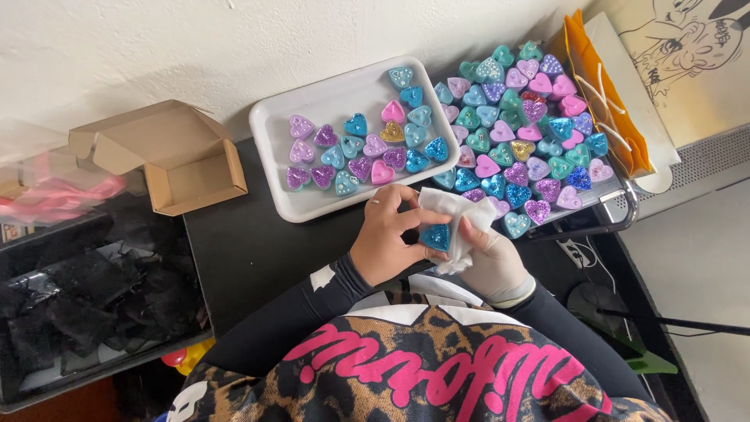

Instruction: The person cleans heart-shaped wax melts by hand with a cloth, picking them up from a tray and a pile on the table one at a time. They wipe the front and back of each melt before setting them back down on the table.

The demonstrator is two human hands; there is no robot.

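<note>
Here, in the lower middle of the frame, two hands meet over a dark tabletop [250, 258].
Left hand: the bare left hand [387, 234], a ring on one finger, pinches a blue glitter heart [437, 237] between thumb and fingertips, fingers curled narrow around it.
Right hand: the gloved right hand [488, 258] holds a white cloth [457, 211] bunched against the heart's right side, its fingers closed on the cloth.
Heart in hand: it sits between both hands, just below the lower edge of the white tray [273, 129].
White tray: upper middle of the frame, holding a loose layer of glitter hearts [363, 148] in purple, teal, pink and gold.
Heart pile: a denser heap of hearts [519, 125] lies to the right of the tray, touching its edge.
Cardboard box: an open brown box [183, 168] stands at the upper left.
Orange bag: an orange bag [605, 98] leans at the upper right, beside the heap.
</note>
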